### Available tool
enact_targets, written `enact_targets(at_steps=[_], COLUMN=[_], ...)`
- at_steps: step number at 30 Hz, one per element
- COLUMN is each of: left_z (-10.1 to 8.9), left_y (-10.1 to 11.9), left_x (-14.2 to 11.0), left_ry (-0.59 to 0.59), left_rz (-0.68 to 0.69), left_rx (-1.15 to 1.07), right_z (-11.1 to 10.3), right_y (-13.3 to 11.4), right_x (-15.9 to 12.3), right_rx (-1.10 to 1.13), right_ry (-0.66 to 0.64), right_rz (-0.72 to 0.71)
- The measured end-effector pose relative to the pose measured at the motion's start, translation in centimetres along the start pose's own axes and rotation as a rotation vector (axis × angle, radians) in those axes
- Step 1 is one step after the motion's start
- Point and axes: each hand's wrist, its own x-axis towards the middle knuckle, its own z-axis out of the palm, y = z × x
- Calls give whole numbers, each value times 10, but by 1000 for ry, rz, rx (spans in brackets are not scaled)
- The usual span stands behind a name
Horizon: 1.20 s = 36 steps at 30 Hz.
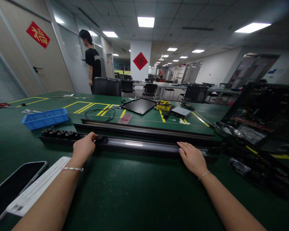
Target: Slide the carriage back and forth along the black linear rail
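Observation:
A long black channel [139,144] with a shiny metallic inside lies across the green table. Several small black blocks [61,132] sit in a row at its left end. My left hand [83,148] is closed at the channel, its fingertips pinching a separate small black block [100,138] set in it. The undersides of those fingers are hidden. Toward the other end, my right hand [192,157] lies with its fingers stretched out on the channel's edge. A second long black strip [144,130] lies just behind, roughly parallel.
A blue bin [45,118] stands at the left. A phone [16,183] and a white slab [40,186] lie near my left forearm. Farther back are a black panel [140,106], a yellow box [163,105] and a grey box [180,112]. A person [92,61] stands beyond the table.

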Motion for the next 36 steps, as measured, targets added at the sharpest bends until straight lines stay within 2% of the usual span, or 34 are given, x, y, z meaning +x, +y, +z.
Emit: enact_targets(at_steps=[15,36], left_z=[1,1], left_y=[-1,9], left_x=[1,-4], left_ry=[-3,1], left_rz=[-11,-26], left_rx=[-10,-7], right_z=[1,1], right_y=[1,2], right_x=[0,0], right_rx=[-5,0], right_ry=[2,0], right_rz=[-3,-9])
